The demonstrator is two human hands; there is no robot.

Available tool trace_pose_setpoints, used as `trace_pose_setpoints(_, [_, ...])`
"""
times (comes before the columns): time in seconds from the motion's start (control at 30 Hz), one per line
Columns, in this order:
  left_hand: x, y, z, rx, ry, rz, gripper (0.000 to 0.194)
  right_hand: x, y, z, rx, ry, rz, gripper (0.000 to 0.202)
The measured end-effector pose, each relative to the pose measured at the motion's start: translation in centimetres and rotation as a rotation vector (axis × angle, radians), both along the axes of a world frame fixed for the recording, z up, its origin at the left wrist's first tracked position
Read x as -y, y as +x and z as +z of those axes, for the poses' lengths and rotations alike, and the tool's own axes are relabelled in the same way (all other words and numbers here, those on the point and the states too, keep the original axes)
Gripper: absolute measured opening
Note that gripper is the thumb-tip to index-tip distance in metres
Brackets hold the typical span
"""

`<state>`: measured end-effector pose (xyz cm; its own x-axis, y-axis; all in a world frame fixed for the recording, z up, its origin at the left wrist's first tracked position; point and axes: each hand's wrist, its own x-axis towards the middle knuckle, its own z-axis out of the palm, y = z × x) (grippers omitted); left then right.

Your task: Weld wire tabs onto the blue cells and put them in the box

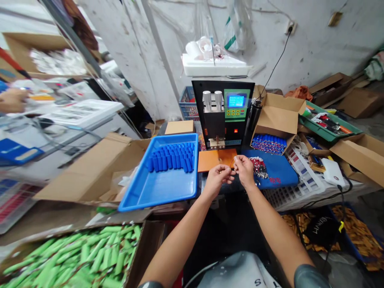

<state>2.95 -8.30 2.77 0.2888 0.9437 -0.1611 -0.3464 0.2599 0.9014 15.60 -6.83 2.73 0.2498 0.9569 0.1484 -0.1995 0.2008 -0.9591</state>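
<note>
Both hands meet in front of the orange plate [207, 161] of a black machine [214, 124] with a lit screen. My left hand [218, 179] is closed, its fingertips pinched around something too small to make out. Close beside it, my right hand [243, 169] is pinched too, and a thin wire [232, 161] shows at its fingertips. Left of the hands, a blue tray [168, 192] holds several blue cylinders [172, 158]. A bundle of red, white and black wire leads [259, 166] lies on a blue mat [277, 172] just right of my right hand.
An open cardboard box [277, 118] holding blue cylinders stands right of the machine. Green cylinders [99, 254] fill a box at lower left. A green tray [331, 128] and a white device [333, 172] are at right. Another person's hand [13, 100] shows at far left.
</note>
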Motion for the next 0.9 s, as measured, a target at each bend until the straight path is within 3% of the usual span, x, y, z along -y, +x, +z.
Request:
trace_pose_setpoints(0.23, [0.0, -1.2, 0.2, -0.007, -0.013, -0.038, 0.045, 0.1, 0.2, 0.1, -0.040, 0.006, 0.092, 0.034])
trace_pose_setpoints(0.5, [-0.2, -2.1, -0.2, 0.010, -0.052, -0.063, 0.034, 0.3, 0.7, 0.0, 0.064, 0.036, 0.197, 0.034])
trace_pose_setpoints(0.7, [-0.2, -2.1, -0.7, -0.249, 0.228, 0.068, 0.030, 0.2, 1.0, -0.5, 0.125, -0.013, 0.207, 0.034])
trace_pose_setpoints(0.9, [-0.4, -2.8, -0.5, -0.413, 0.362, 0.020, 0.027, 0.5, 0.3, -0.5, 0.155, -0.045, 0.399, 0.029])
